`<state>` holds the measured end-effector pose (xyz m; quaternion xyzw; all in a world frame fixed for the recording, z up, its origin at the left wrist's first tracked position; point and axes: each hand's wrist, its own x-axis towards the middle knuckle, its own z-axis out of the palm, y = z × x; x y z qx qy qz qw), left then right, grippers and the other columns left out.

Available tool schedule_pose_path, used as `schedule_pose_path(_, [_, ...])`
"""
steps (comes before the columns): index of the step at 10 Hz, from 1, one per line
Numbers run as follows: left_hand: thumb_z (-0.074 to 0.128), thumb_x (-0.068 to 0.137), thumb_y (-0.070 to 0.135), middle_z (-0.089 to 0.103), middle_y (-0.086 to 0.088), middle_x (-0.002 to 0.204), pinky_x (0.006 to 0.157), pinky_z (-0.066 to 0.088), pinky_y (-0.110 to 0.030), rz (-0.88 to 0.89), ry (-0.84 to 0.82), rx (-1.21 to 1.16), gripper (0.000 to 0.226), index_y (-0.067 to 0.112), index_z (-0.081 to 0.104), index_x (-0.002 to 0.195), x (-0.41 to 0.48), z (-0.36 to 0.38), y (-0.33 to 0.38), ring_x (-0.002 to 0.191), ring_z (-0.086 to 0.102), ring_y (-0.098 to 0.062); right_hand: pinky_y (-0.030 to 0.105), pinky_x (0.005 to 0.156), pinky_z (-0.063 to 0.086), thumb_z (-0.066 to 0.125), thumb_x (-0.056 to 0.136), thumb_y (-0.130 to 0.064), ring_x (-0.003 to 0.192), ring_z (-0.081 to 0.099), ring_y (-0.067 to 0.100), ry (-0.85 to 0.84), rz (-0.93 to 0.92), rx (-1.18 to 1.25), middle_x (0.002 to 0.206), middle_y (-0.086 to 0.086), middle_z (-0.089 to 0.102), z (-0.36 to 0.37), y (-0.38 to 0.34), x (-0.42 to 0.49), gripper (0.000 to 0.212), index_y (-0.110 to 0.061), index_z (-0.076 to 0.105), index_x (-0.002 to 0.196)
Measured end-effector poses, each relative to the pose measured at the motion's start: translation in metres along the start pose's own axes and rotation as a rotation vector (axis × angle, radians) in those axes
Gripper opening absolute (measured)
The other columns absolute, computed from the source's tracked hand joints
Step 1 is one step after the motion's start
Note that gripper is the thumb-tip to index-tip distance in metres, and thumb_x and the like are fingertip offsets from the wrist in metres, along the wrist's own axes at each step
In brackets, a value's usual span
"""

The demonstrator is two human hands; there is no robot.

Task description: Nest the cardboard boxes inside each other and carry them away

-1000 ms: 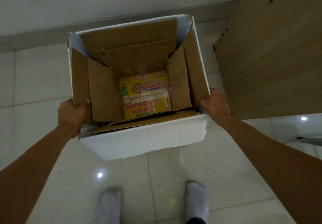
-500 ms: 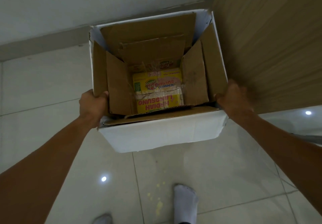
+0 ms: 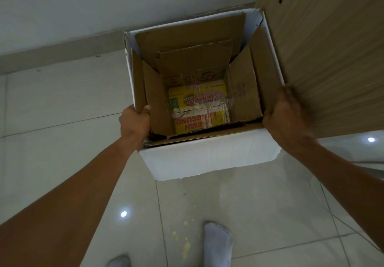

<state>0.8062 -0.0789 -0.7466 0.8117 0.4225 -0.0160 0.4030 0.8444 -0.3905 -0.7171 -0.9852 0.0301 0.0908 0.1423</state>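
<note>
A large white cardboard box [image 3: 207, 158] hangs in the air in front of me, open at the top. A brown cardboard box [image 3: 158, 102] sits nested inside it with its flaps standing up. At the bottom lies a smaller yellow printed box [image 3: 199, 108]. My left hand [image 3: 135, 121] grips the left rim, fingers curled over the edge. My right hand [image 3: 286, 115] clasps the right rim, slightly blurred.
A light wooden panel [image 3: 328, 54] stands close on the right, almost touching the box and my right hand. A white wall with a grey skirting [image 3: 62, 50] runs behind. Below is glossy tiled floor with yellow specks [image 3: 185, 244] and my socked feet [image 3: 217, 244].
The box and both hands have shifted right, closer to the wooden panel. My feet have stepped along the floor.
</note>
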Motion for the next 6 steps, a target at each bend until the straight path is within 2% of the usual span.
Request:
schedule_pose_path(1, [0.056,0.091,0.035,0.059,-0.004,0.093,0.072,0.043,-0.028,-0.005,-0.021,-0.013,0.031,0.009,0.062,0.107,0.001,-0.002,-0.001,0.081,0.055,-0.022,0.051,0.100,0.042,0.049,0.087,-0.005,0.130,0.040,0.039,-0.001,0.007,-0.001,0.151,0.024,0.027,-0.004,-0.002,-0.004,0.058,0.004,0.028,0.140])
schedule_pose_path(2, [0.058,0.089,0.043,0.064,-0.006,0.104,0.080,0.048,-0.031,-0.046,-0.116,-0.072,0.043,0.010,0.060,0.116,0.003,-0.007,-0.002,0.090,0.060,-0.024,0.052,0.107,0.034,0.053,0.085,-0.007,0.137,0.031,0.039,0.018,-0.083,-0.115,0.150,0.025,0.030,-0.010,-0.007,-0.009,0.056,0.004,0.035,0.136])
schedule_pose_path(3, [0.064,0.083,0.048,0.064,-0.008,0.118,0.092,0.050,-0.039,-0.135,-0.208,-0.155,0.055,0.012,0.055,0.123,0.004,-0.015,-0.002,0.103,0.061,-0.028,0.054,0.105,0.035,0.058,0.082,-0.009,0.131,0.038,0.039,-0.006,-0.123,-0.113,0.143,0.025,0.038,-0.019,-0.017,-0.010,0.051,0.000,0.041,0.129])
schedule_pose_path(4, [0.066,0.078,0.052,0.057,-0.011,0.129,0.096,0.046,-0.040,-0.137,-0.193,-0.093,0.070,0.012,0.046,0.132,-0.005,-0.027,0.003,0.112,0.056,-0.031,0.055,0.095,0.042,0.059,0.081,-0.008,0.117,0.049,0.039,-0.027,-0.103,0.008,0.131,0.023,0.048,-0.030,-0.027,-0.010,0.044,0.000,0.045,0.123])
schedule_pose_path(5, [0.065,0.079,0.053,0.039,-0.011,0.148,0.102,0.036,-0.038,-0.076,-0.111,-0.046,0.086,0.013,0.028,0.145,-0.015,-0.042,0.010,0.131,0.041,-0.031,0.046,0.086,0.047,0.061,0.082,-0.012,0.105,0.055,0.037,-0.026,-0.100,0.075,0.123,0.019,0.055,-0.043,-0.039,-0.010,0.046,-0.002,0.045,0.125])
schedule_pose_path(6, [0.066,0.080,0.049,0.035,-0.008,0.151,0.100,0.033,-0.031,0.046,-0.085,-0.080,0.083,0.017,0.026,0.146,-0.028,-0.064,0.028,0.135,0.036,-0.026,0.044,0.082,0.050,0.061,0.084,-0.017,0.103,0.057,0.034,-0.047,-0.106,0.179,0.119,0.016,0.058,-0.060,-0.053,-0.013,0.047,-0.008,0.045,0.127])
